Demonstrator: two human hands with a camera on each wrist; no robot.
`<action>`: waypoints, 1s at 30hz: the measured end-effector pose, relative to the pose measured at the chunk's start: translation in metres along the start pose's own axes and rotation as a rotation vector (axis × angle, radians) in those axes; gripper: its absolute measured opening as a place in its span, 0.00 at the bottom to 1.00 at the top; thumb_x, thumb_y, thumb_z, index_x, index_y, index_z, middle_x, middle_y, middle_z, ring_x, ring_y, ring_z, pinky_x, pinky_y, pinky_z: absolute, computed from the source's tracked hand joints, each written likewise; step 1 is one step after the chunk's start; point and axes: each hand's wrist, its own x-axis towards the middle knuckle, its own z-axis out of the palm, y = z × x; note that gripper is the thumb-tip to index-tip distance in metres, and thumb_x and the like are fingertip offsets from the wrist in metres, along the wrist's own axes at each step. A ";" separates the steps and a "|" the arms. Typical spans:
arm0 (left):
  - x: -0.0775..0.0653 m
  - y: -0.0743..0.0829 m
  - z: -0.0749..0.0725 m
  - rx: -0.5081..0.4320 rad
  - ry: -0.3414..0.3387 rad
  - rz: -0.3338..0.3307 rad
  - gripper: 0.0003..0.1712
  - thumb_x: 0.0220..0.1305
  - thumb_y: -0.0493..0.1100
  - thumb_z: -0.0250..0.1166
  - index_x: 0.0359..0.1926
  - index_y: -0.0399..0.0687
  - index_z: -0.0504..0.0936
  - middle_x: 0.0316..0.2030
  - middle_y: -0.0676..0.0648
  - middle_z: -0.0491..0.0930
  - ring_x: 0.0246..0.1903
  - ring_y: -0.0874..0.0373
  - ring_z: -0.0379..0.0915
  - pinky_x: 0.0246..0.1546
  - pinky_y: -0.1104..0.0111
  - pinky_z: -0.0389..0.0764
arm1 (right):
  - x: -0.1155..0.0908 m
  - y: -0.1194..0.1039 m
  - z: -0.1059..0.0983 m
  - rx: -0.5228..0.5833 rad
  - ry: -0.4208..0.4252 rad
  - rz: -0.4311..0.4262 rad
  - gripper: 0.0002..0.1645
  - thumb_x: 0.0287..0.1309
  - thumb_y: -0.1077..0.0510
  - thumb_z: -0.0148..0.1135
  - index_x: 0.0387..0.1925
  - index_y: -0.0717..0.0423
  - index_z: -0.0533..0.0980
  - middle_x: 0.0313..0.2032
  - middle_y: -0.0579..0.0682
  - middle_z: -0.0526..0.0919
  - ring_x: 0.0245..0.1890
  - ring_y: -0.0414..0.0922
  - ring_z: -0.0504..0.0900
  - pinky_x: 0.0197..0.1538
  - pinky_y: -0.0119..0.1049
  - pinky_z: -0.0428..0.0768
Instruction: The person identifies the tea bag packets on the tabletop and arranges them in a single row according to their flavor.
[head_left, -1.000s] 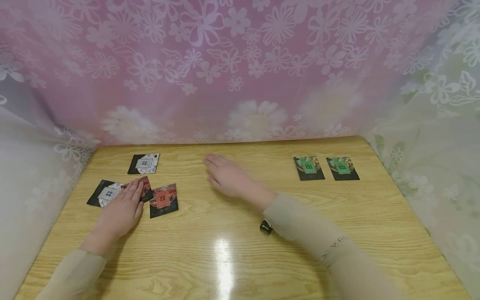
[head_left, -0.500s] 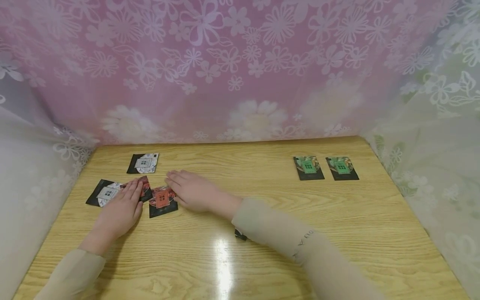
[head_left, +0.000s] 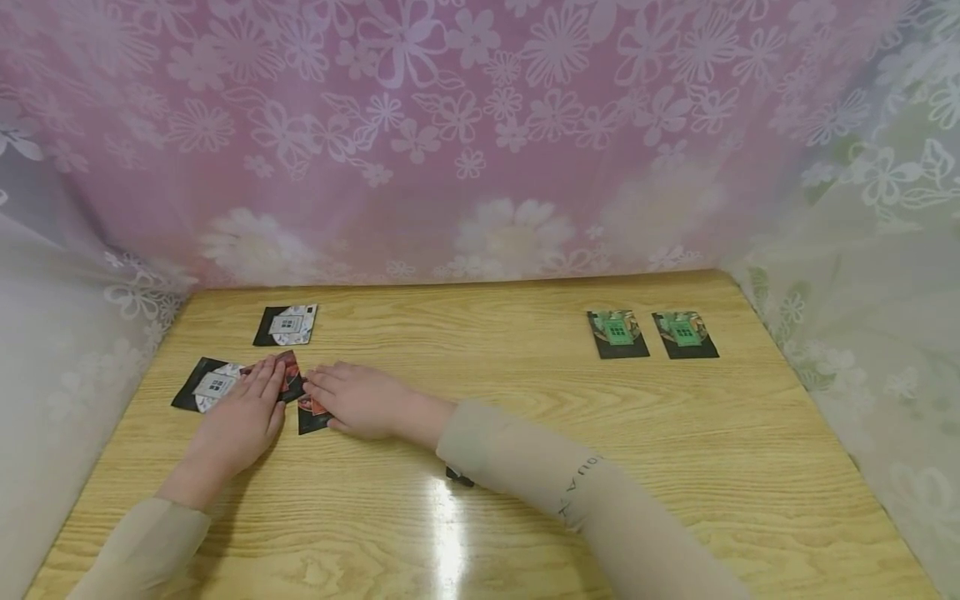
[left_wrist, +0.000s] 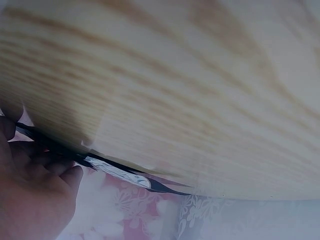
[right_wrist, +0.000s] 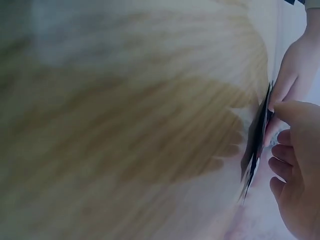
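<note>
My left hand (head_left: 243,425) rests with fairly straight fingers on a red-and-black packet (head_left: 292,379) at the left of the table. A white-and-black packet (head_left: 212,385) lies just left of it, partly under the hand. Flat over a second red-and-black packet (head_left: 312,417) lies my right hand (head_left: 363,400), covering most of it. The two hands are close together, fingertips near each other. In the left wrist view the packets show edge-on as a thin dark strip beside the left hand (left_wrist: 37,185); the right wrist view shows the right hand (right_wrist: 300,165) by a similar dark edge.
Another white-and-black packet (head_left: 286,325) lies farther back on the left. Two green-and-black packets (head_left: 617,334) sit side by side at the back right of the wooden table (head_left: 510,333). A flowered pink curtain (head_left: 450,167) hangs behind the table's back edge.
My right hand has moved left across the table from its middle and come down over the right-hand red packet. The left hand and the packets look unmoved.
</note>
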 end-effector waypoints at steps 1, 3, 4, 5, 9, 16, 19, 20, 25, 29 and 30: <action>0.000 0.001 -0.001 0.000 0.001 0.000 0.37 0.81 0.45 0.52 0.79 0.23 0.57 0.78 0.23 0.56 0.78 0.27 0.56 0.80 0.39 0.63 | 0.000 -0.001 0.001 0.000 -0.008 -0.002 0.40 0.84 0.39 0.42 0.86 0.52 0.51 0.86 0.49 0.52 0.86 0.46 0.51 0.88 0.38 0.50; 0.001 0.002 -0.002 0.000 0.004 0.001 0.37 0.81 0.45 0.52 0.79 0.23 0.57 0.78 0.23 0.56 0.78 0.27 0.56 0.80 0.39 0.62 | -0.001 -0.001 0.001 -0.004 -0.017 -0.002 0.40 0.85 0.40 0.43 0.86 0.52 0.51 0.86 0.49 0.51 0.86 0.45 0.50 0.88 0.37 0.50; 0.001 0.002 -0.002 0.002 0.005 0.003 0.37 0.81 0.45 0.52 0.79 0.23 0.57 0.78 0.23 0.56 0.78 0.27 0.56 0.80 0.39 0.63 | -0.001 -0.001 0.002 -0.004 -0.021 0.000 0.39 0.85 0.41 0.43 0.86 0.51 0.51 0.86 0.48 0.51 0.86 0.44 0.50 0.88 0.37 0.50; 0.001 0.002 -0.002 0.003 0.005 0.004 0.37 0.81 0.45 0.52 0.79 0.23 0.57 0.78 0.23 0.56 0.78 0.27 0.57 0.80 0.39 0.63 | -0.002 -0.001 0.002 -0.004 -0.027 0.001 0.39 0.85 0.41 0.42 0.86 0.51 0.51 0.86 0.48 0.50 0.86 0.44 0.50 0.88 0.37 0.50; 0.001 0.002 -0.002 0.006 -0.003 0.004 0.37 0.81 0.45 0.52 0.79 0.23 0.57 0.79 0.23 0.56 0.78 0.27 0.56 0.80 0.39 0.62 | -0.005 0.003 0.002 0.005 -0.047 0.002 0.38 0.85 0.42 0.42 0.86 0.51 0.51 0.86 0.47 0.49 0.86 0.43 0.50 0.88 0.36 0.50; 0.002 0.000 0.000 0.009 -0.013 0.004 0.38 0.82 0.46 0.51 0.80 0.24 0.56 0.79 0.23 0.55 0.79 0.27 0.55 0.80 0.39 0.62 | -0.013 0.015 0.006 0.058 -0.090 0.024 0.39 0.86 0.42 0.41 0.86 0.52 0.50 0.86 0.48 0.49 0.87 0.43 0.48 0.88 0.34 0.48; 0.002 -0.001 0.002 0.022 -0.003 0.006 0.38 0.81 0.45 0.52 0.79 0.24 0.57 0.79 0.23 0.56 0.78 0.28 0.56 0.80 0.40 0.62 | -0.018 0.022 0.009 0.067 -0.102 0.042 0.39 0.86 0.41 0.41 0.86 0.51 0.49 0.86 0.47 0.47 0.87 0.43 0.47 0.88 0.35 0.47; 0.001 -0.001 0.002 0.025 -0.002 0.006 0.38 0.81 0.45 0.52 0.79 0.24 0.57 0.79 0.23 0.56 0.78 0.28 0.56 0.80 0.40 0.62 | -0.019 0.024 0.010 0.070 -0.104 0.048 0.39 0.86 0.41 0.41 0.86 0.51 0.48 0.87 0.47 0.47 0.87 0.43 0.47 0.88 0.35 0.47; 0.001 -0.001 0.003 0.018 -0.007 0.004 0.38 0.81 0.45 0.52 0.79 0.24 0.57 0.79 0.23 0.56 0.79 0.28 0.56 0.81 0.39 0.62 | -0.030 0.037 0.017 0.097 -0.107 0.079 0.40 0.86 0.41 0.41 0.86 0.51 0.47 0.87 0.48 0.46 0.87 0.43 0.46 0.88 0.35 0.46; 0.001 0.000 0.002 0.012 -0.008 0.007 0.38 0.81 0.45 0.52 0.79 0.23 0.57 0.79 0.23 0.56 0.79 0.28 0.55 0.81 0.39 0.61 | -0.042 0.048 0.019 0.128 -0.111 0.105 0.40 0.86 0.42 0.40 0.86 0.52 0.46 0.87 0.49 0.45 0.87 0.43 0.45 0.88 0.35 0.46; 0.001 0.000 0.002 0.011 -0.009 0.007 0.38 0.81 0.45 0.52 0.79 0.23 0.57 0.79 0.23 0.56 0.79 0.28 0.55 0.81 0.39 0.61 | -0.045 0.051 0.020 0.140 -0.111 0.111 0.39 0.86 0.42 0.40 0.86 0.52 0.46 0.87 0.49 0.45 0.87 0.43 0.45 0.88 0.35 0.46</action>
